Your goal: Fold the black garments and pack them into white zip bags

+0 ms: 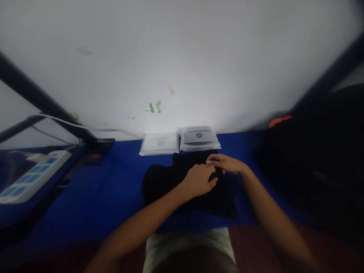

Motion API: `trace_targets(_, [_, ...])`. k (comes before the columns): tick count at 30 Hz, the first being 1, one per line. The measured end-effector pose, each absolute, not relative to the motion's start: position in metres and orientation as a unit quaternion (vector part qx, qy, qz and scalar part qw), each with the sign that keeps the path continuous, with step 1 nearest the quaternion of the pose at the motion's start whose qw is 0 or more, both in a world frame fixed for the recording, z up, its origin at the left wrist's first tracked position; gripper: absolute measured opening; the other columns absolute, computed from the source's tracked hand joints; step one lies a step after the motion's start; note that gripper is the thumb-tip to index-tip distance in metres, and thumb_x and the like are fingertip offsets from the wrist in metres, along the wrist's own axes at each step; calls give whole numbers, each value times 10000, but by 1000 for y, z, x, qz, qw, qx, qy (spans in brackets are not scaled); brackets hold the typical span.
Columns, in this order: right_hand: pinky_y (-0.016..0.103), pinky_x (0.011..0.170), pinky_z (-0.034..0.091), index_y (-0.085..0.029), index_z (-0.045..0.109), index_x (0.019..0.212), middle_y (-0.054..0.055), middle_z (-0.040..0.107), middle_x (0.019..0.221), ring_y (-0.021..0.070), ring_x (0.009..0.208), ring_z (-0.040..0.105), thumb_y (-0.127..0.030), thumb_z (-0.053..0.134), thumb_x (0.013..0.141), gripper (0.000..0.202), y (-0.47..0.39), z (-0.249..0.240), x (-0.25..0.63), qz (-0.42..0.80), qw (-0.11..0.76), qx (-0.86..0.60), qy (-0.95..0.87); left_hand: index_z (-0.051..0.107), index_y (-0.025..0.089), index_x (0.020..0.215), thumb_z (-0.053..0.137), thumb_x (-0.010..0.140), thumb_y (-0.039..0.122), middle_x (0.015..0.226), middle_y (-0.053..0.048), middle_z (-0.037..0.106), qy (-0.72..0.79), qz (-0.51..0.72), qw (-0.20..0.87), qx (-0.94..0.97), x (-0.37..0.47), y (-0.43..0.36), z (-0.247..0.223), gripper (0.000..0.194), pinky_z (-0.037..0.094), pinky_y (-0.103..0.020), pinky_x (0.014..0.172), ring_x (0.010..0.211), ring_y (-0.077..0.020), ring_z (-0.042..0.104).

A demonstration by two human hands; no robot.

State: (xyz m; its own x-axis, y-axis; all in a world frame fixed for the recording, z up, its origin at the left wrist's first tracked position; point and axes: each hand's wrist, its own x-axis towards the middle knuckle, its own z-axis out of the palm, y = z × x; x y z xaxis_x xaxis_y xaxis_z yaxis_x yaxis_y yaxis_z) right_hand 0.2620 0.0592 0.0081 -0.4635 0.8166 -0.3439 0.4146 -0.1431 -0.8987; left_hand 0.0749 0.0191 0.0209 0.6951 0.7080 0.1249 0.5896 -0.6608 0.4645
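A black cloth (162,185), which looks like a folded garment, lies on the blue table in front of me. My left hand (199,180) rests palm down on top of it, fingers stretched over the fabric and thumb held apart. Just beyond, my right hand (226,164) reaches in from the right, its fingers bent together in a pinch at the cloth's upper right part. The fingertips of both hands are close to each other. Dark fabric and dim light hide the folds under the fingers.
Behind the cloth lie two stacks of printed plastic bags, a left stack (159,144) and a right stack (199,138). A power strip (35,176) with a white cable (113,130) stands left on the blue tabletop (113,189). A large dark heap (321,167) fills the right side.
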Motion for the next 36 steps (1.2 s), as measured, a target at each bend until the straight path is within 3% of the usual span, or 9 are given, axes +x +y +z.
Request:
trace_targets(2, [176, 414, 427, -196, 600, 967, -1, 572, 742, 101, 561, 534, -664, 513, 852, 490, 59, 9, 262, 592, 181, -500, -605, 603, 192, 879, 567, 869, 276, 881, -21, 658, 363, 184, 262, 875, 65, 22, 23, 91, 470, -308, 751, 811, -187, 621])
trace_targets(5, [194, 431, 452, -200, 587, 1019, 9, 573, 781, 107, 572, 542, -704, 485, 842, 544, 59, 10, 264, 602, 179, -504, -593, 591, 191, 883, 548, 879, 299, 774, 16, 621, 398, 279, 360, 796, 29, 24, 30, 116, 452, -251, 653, 692, -134, 583])
trace_targets(9, [181, 475, 449, -221, 556, 1102, -9, 556, 849, 111, 653, 552, -400, 779, 702, 491, 59, 12, 268, 575, 106, -480, -653, 551, 175, 868, 574, 830, 336, 661, 30, 597, 438, 313, 531, 655, -45, 22, 29, 168, 429, -216, 480, 506, -104, 543])
trace_targets(12, [188, 472, 428, -213, 550, 1085, -15, 545, 852, 102, 636, 524, -268, 742, 703, 431, 58, 16, 272, 552, 91, -473, -681, 537, 172, 869, 602, 767, 340, 629, 22, 598, 479, 352, 581, 555, -102, 18, 19, 207, 430, -211, 414, 513, -137, 591])
trace_targets(16, [193, 479, 428, -214, 550, 1063, -13, 546, 858, 101, 637, 521, -252, 680, 747, 343, 55, 23, 279, 540, 113, -470, -689, 499, 187, 821, 626, 691, 382, 566, 50, 552, 550, 343, 590, 482, -151, 16, 6, 267, 392, -206, 366, 437, -133, 558])
trace_targets(20, [204, 467, 438, -217, 538, 1064, 2, 574, 896, 124, 658, 562, -278, 680, 748, 351, 53, 24, 284, 548, 79, -483, -679, 515, 191, 788, 571, 716, 424, 521, 34, 541, 607, 178, 534, 561, -163, 22, 8, 251, 398, -238, 410, 444, -163, 563])
trace_targets(25, [291, 592, 477, -182, 529, 1038, 32, 619, 834, 169, 671, 593, -329, 700, 766, 353, 56, 17, 278, 381, 60, -569, -726, 576, 215, 858, 508, 846, 546, 700, -8, 623, 702, 163, 146, 678, -128, 21, 25, 338, 447, -280, 600, 659, -193, 618])
trace_targets(30, [350, 783, 479, -189, 564, 1069, 78, 625, 980, 220, 877, 598, -426, 686, 808, 373, 43, 25, 251, 248, 160, -495, -817, 581, 248, 1175, 704, 782, 437, 1246, -84, 568, 377, 139, 147, 904, -70, 16, 29, 453, 444, -395, 952, 1148, -267, 529])
trace_targets(36, [358, 847, 468, -190, 566, 1113, 84, 581, 1077, 240, 973, 551, -387, 756, 729, 472, 17, 34, 214, 253, 108, -386, -881, 623, 227, 1047, 568, 871, 200, 1079, -45, 636, 342, 118, 161, 918, -46, 39, 25, 187, 429, -376, 945, 1029, -215, 575])
